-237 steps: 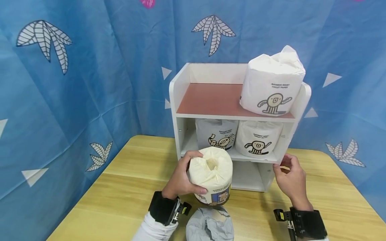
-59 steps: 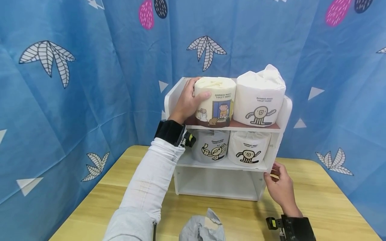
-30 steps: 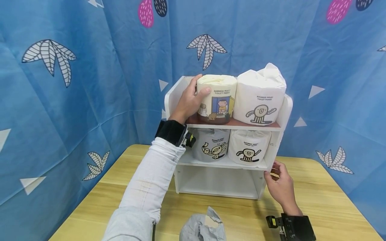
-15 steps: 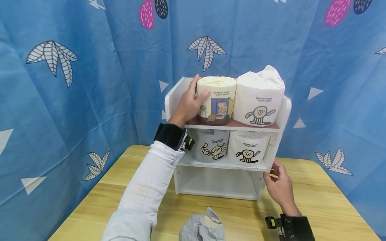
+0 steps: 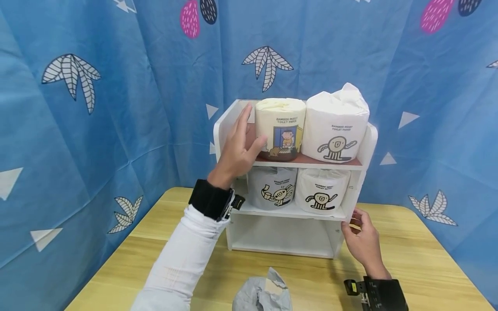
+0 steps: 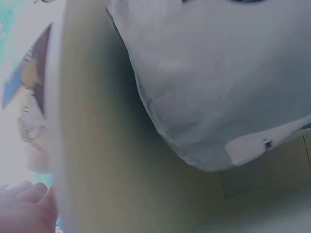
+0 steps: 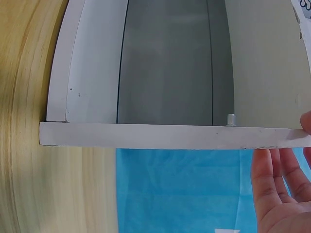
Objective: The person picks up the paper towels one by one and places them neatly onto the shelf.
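A cream toilet paper roll (image 5: pixel 281 129) with a printed cartoon stands on the top board of a small white shelf (image 5: pixel 282 235). Just left of the roll is my left hand (image 5: pixel 235 151), its fingers stretched out and nothing gripped; the thumb is close to the wrapper, and I cannot tell if it touches. A taller white roll (image 5: pixel 335 129) stands to the right. My right hand (image 5: pixel 363 244) holds the shelf's right side panel. In the right wrist view, the fingers (image 7: pixel 266 179) lie behind the panel and the thumb (image 7: pixel 306 121) is at its front.
On the middle board sit a grey-wrapped roll (image 5: pixel 272 190) and a white roll (image 5: pixel 322 190). A torn grey-wrapped roll (image 5: pixel 260 296) is on the wooden table (image 5: pixel 408 242), at the front. Behind the table hangs a blue patterned curtain (image 5: pixel 155 86).
My left hand carried the cream roll up to the top board, pushed it slightly right, then let go and drew back left and down. The right hand stays on the shelf.
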The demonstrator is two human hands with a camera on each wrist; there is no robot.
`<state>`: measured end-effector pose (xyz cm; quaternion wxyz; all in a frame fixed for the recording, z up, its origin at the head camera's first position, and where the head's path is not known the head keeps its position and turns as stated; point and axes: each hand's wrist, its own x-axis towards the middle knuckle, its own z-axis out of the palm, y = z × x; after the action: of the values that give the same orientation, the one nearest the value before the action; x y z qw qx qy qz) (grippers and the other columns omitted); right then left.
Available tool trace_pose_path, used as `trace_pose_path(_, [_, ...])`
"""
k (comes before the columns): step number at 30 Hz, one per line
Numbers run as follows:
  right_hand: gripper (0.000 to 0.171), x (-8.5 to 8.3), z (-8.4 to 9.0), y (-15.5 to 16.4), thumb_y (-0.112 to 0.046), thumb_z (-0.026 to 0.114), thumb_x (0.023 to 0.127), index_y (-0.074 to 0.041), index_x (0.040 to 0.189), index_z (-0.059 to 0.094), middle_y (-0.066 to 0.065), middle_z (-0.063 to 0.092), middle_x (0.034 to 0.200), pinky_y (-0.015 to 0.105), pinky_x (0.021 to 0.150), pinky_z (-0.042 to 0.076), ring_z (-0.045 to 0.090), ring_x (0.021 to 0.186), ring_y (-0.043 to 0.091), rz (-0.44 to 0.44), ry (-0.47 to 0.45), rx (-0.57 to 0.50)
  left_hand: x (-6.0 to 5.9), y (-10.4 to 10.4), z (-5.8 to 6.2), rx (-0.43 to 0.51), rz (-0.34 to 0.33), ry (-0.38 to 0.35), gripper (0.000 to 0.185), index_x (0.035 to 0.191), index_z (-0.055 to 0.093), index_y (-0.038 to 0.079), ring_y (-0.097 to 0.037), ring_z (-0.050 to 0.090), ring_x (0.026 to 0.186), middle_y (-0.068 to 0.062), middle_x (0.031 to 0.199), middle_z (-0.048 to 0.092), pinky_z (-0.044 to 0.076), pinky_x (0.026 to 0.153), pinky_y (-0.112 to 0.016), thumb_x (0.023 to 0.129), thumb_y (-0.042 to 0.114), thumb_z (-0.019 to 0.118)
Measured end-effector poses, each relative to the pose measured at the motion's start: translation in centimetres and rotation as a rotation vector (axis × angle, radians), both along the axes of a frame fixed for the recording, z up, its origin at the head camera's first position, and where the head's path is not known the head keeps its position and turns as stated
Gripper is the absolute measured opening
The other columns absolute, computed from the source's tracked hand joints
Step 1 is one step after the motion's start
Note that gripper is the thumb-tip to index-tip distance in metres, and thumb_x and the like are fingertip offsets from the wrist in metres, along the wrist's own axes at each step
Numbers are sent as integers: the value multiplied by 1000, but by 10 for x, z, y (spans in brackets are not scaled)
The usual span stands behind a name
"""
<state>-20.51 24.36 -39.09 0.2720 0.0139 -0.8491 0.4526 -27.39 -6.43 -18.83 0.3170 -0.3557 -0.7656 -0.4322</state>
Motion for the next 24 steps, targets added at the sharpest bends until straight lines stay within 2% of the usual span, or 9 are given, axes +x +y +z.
trace_pose_path(4, [44,0,-1,-1,-10,56,96,6,134,43,25,54,121,3,74,38,57,106,40,-9,-8,5,15,-8,-17,29,-40,71,78,151,16,-6,-22,20,144,-21,158,18,28,113,-39,91,35,45])
trace_pose_path(7, [43,1,-2,-3,-10,56,96,5,134,43,25,54,121,3,74,38,58,106,39,-8,-14,5,25,-15,-34,59,-57,136,73,149,21,-10,-27,25,142,-26,155,22,30,112,-40,91,28,46])
trace_pose_path(11, [44,1,-4,-3,-10,56,96,6,135,42,26,54,122,1,74,36,57,107,40,5,-18,-5,38,-25,-57,110,-53,211,65,144,29,-13,-35,36,135,-27,148,34,36,108,-44,91,21,47])
trace_pose_path(15, [45,1,-3,-3,-9,55,96,7,135,42,27,53,122,-1,74,35,56,108,41,10,-16,-20,48,-34,-82,210,-18,236,60,140,34,-13,-39,40,131,-27,144,38,40,105,-46,95,24,48])
trace_pose_path(20, [44,-1,-1,-2,-9,55,96,7,135,42,27,53,122,-2,74,35,56,109,41,6,-2,-24,54,-44,-117,414,69,215,53,135,36,-16,-39,35,133,-29,143,36,36,109,-42,91,12,49])
trace_pose_path(24, [44,-2,-1,-2,-9,55,96,8,135,41,27,53,122,-2,75,34,55,108,42,7,10,-20,51,-51,-146,478,123,98,56,138,31,-15,-40,31,135,-31,146,31,29,111,-50,85,-3,46])
